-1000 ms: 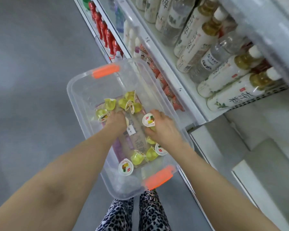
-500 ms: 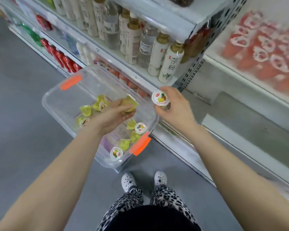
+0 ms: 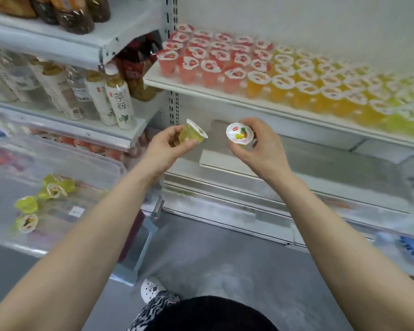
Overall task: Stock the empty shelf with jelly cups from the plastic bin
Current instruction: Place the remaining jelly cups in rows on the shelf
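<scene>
Squarely faced the shelving, with the empty shelf (image 3: 332,161) running grey and bare just beyond both hands, tucked under the stocked shelf (image 3: 158,80) of red, orange and yellow-green cups. Judged that overhang the main thing in the way: a low, forward reach beneath its front lip, not a drop from above. Had the plastic bin (image 3: 93,155) well off to the left, clear-walled, with several green jelly cups (image 3: 52,188) lying loose on its floor, some tipped over. Noted tea bottles (image 3: 118,103) on the neighbouring shelf beyond the bin, apart from the likely path. Noted too a pale flat slab (image 3: 215,161) lying at the bare shelf's left end, right behind the hands, nature unclear, perhaps something to steer round. Held the left hand (image 3: 164,151) and the right hand (image 3: 263,154) near each other at about one height, the right nearer the open stretch of shelf. Gripped a green cup (image 3: 191,134) in the left, fingers curled round its body, long axis tilted, lid up and to the right. Pinched a second cup (image 3: 240,135) in the right with fingertips and thumb round its rim, lid turned toward the camera, body mostly hidden. Reckoned on righting each, lid upward, before setting down
</scene>
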`<state>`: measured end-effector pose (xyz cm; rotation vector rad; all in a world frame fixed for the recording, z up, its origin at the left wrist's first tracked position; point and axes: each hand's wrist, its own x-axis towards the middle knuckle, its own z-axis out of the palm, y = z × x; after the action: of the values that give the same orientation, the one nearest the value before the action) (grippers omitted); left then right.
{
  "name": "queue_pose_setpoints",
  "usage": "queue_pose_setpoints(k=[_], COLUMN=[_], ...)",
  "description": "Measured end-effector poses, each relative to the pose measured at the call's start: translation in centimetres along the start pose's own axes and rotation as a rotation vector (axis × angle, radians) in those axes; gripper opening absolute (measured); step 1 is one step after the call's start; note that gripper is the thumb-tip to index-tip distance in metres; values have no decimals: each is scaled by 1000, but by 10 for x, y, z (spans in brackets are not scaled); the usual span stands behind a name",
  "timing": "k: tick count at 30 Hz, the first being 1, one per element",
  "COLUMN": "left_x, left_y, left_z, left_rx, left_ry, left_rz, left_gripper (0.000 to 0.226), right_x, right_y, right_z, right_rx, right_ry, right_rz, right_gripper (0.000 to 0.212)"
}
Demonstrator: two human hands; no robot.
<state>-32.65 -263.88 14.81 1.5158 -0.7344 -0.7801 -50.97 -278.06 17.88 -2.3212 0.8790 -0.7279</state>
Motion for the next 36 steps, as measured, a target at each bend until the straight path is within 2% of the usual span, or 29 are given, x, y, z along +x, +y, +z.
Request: queue_pose_setpoints(k=[4, 8, 11, 14, 22, 25, 34, 36], left_x=[-6, -15, -22, -25, -10, 11, 95, 112], left_y=[23, 47, 66, 81, 113, 124, 152, 157], left_z=[95, 184, 251, 312, 434, 471, 564, 580], left_rx=[-25, -21, -26, -32, 83, 120, 198, 201], left_ry=[-104, -214, -271, -309, -443, -441, -362, -353], left_rz=[30, 79, 123, 167, 254, 302, 363, 370], left_gripper=[35, 44, 31, 26, 45, 36, 49, 46], right_x=[-30, -63, -88, -109, -133, -127, -64, -49], right_y=[47, 94, 125, 155, 222, 245, 316, 331], right_z=[-83, -160, -210, -255, -347, -373, -443, -457], right_rx=[-43, -119, -146, -182, -200, -215, -228, -216], right_ry=[96, 195, 256, 306, 455, 499, 533, 536], right_rz=[33, 86, 150, 204, 318, 351, 335, 334], right_gripper=[42, 48, 51, 53, 47, 43, 38, 38])
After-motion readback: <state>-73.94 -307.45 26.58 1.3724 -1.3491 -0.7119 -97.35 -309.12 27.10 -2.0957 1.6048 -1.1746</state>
